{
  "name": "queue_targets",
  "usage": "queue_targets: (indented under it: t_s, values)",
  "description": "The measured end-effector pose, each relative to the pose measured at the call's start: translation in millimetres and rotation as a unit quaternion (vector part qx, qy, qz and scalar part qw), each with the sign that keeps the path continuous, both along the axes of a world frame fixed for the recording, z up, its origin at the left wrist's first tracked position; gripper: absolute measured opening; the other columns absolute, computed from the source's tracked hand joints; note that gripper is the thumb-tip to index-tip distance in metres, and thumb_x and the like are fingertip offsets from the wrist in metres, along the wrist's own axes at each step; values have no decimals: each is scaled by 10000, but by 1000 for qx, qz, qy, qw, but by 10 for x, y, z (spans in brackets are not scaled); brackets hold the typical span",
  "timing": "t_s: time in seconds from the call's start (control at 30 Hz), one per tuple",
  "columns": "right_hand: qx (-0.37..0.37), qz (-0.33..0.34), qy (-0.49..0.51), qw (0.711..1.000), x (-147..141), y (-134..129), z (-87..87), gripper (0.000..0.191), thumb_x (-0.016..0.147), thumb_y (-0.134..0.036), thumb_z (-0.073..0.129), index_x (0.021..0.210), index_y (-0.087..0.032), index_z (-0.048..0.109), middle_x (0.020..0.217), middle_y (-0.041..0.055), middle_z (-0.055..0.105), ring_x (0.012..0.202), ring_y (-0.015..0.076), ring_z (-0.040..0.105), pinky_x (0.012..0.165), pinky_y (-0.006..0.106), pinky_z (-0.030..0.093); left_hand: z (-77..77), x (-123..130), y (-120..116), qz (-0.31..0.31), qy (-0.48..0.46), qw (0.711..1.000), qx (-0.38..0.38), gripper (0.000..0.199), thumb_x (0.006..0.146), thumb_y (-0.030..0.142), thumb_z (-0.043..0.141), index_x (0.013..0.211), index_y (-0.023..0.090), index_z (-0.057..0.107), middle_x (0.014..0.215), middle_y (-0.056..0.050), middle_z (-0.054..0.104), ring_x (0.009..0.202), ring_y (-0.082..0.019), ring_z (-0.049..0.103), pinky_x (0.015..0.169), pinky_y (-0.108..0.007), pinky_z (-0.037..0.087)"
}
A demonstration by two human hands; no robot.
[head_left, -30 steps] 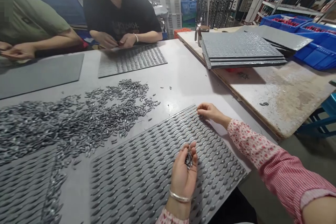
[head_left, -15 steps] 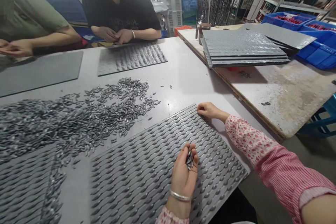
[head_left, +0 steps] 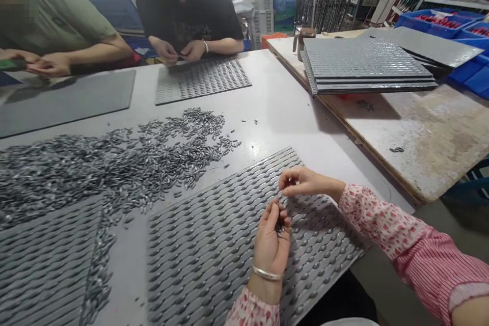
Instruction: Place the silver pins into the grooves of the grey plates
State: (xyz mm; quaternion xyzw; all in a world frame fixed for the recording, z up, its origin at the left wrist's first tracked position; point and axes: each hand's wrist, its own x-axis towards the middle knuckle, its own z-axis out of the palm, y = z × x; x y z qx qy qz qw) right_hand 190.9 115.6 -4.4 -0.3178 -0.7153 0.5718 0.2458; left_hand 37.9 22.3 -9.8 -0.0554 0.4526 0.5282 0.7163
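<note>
Left hand [head_left: 272, 247]: half-curled into a cup around several grey pieces [head_left: 280, 226].
Right hand [head_left: 301, 182]: fingers bent, just above; whether a piece sits in the fingertips, I can't tell.
Grooved board [head_left: 214, 244]: under both hands.
Open room: bare bench [head_left: 278, 122] past the board's far corner.
Blue bins [head_left: 471, 75]: far right, red items [head_left: 439, 21] inside.
</note>
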Motion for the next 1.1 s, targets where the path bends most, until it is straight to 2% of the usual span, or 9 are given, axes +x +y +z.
queue_targets:
  t_s: [0.13, 0.23, 0.37, 0.43, 0.5, 0.63, 0.83, 1.0, 1.1]
  values:
    - [13, 34, 5, 999, -128, -143, 52, 182, 781, -302, 656, 884, -156, 623, 830, 11, 607, 728, 98, 531, 645, 206, 429, -47, -1, 4, 17, -7, 1000, -5, 89, 831, 90, 547, 823, 121, 631, 725, -1, 586, 562, -38, 551, 498, -130, 486]
    - [-32, 30, 26, 999, -195, -174, -2, 176, 800, -314, 637, 857, -149, 612, 777, 5, 602, 687, 95, 541, 619, 207, 437, -40, -14, 3, 27, -11, 1000, 0, 77, 818, 92, 567, 786, 126, 629, 717, 3, 588, 543, -37, 544, 473, -125, 471]
    - [-65, -33, 80, 994, -231, -3, -118, 194, 846, -334, 569, 893, -146, 565, 846, 35, 640, 756, 124, 594, 669, 244, 468, 32, -43, 3, 13, -16, 1000, -2, 167, 862, 138, 510, 966, 129, 639, 948, -77, 647, 706, -92, 619, 594, -189, 539]
    - [-12, -108, 32, 994, -220, 186, -191, 158, 843, -301, 560, 873, -145, 568, 816, 30, 642, 728, 121, 583, 649, 236, 447, 62, -55, -2, 3, -20, 1000, -11, 193, 878, 129, 469, 994, 123, 623, 1020, -109, 643, 740, -104, 627, 622, -213, 549]
    - [77, -158, -82, 981, -201, 391, -267, 97, 828, -230, 558, 828, -143, 600, 752, 15, 631, 674, 112, 553, 631, 227, 409, 69, -62, -12, 1, -21, 999, -29, 156, 881, 125, 457, 912, 112, 609, 970, -114, 649, 669, -89, 609, 560, -194, 530]
    - [212, -131, -238, 939, -196, 645, -381, 140, 814, -128, 523, 808, -158, 660, 794, 18, 653, 728, 120, 552, 697, 230, 372, 28, -71, -35, -3, -28, 999, -37, 132, 877, 125, 465, 820, 104, 582, 810, -79, 631, 573, -65, 560, 470, -156, 470]
    - [251, -133, -316, 905, -252, 700, -465, 104, 780, -162, 553, 764, -166, 656, 765, 28, 642, 712, 136, 538, 650, 228, 352, -28, -98, -52, -7, -31, 999, -19, 175, 870, 120, 470, 961, 102, 618, 797, -56, 610, 586, -63, 559, 492, -156, 475]
    - [242, -161, -297, 910, -247, 711, -476, 57, 749, -141, 579, 718, -153, 626, 704, 14, 605, 678, 118, 508, 668, 226, 366, -23, -93, -56, -7, -39, 999, -11, 186, 852, 60, 448, 914, 112, 616, 816, -73, 630, 591, -74, 565, 494, -166, 475]
    - [190, -157, -220, 944, -238, 561, -352, 68, 779, -189, 584, 740, -145, 618, 691, 4, 584, 660, 106, 495, 638, 218, 375, -28, -85, -40, 8, -26, 1000, -10, 133, 843, 69, 484, 830, 122, 606, 808, -64, 634, 574, -68, 560, 470, -156, 464]
